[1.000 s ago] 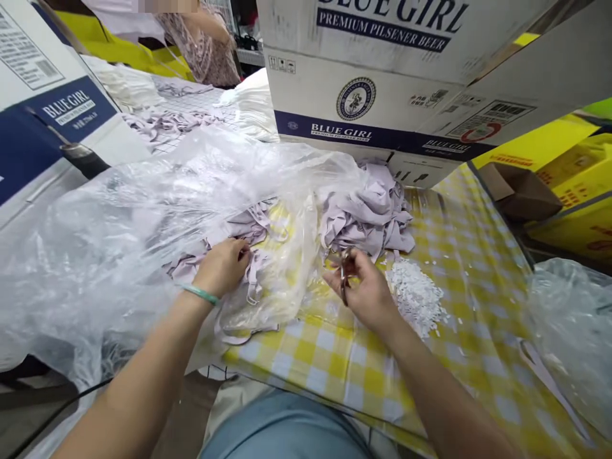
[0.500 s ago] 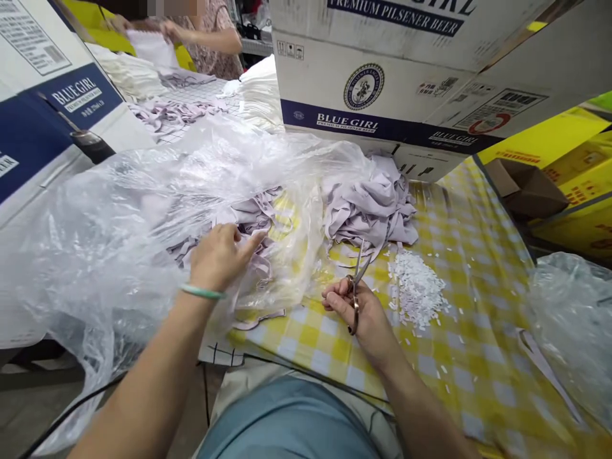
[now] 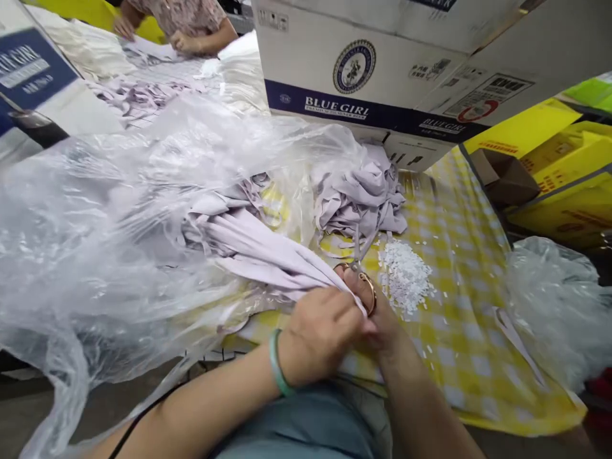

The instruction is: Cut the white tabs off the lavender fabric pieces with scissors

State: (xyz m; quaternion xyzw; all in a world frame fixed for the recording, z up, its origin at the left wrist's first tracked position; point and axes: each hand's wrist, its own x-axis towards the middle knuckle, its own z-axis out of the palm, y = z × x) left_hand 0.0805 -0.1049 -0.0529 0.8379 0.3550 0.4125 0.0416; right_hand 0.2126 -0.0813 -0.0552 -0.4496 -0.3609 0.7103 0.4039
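Observation:
My left hand [image 3: 319,331], with a pale green bangle at the wrist, is closed on the end of a bundle of pale lilac fabric strips [image 3: 272,252]. The bundle stretches from under the clear plastic sheeting [image 3: 109,197] at left. Close against it, my right hand [image 3: 388,322] grips a pair of scissors [image 3: 369,294] by its handles, blades pointing away from me. Whether the right fingers also pinch the fabric is hidden. Beyond the blades lies a heap of lilac fabric [image 3: 361,201]. Right of it is a pile of tiny white snippets [image 3: 406,274].
A large white and blue beer carton [image 3: 335,70] stands behind the heap, another carton [image 3: 38,70] at far left. Across the table a person's hands [image 3: 186,43] handle cloth. A crumpled plastic bag [image 3: 554,299] and yellow boxes [image 3: 564,172] are at right on and beside the checked tablecloth [image 3: 463,357].
My left hand has taken hold of the lilac strips and pulled them right, out to my right hand. The scissors stay in my right hand. The whole view has shifted slightly.

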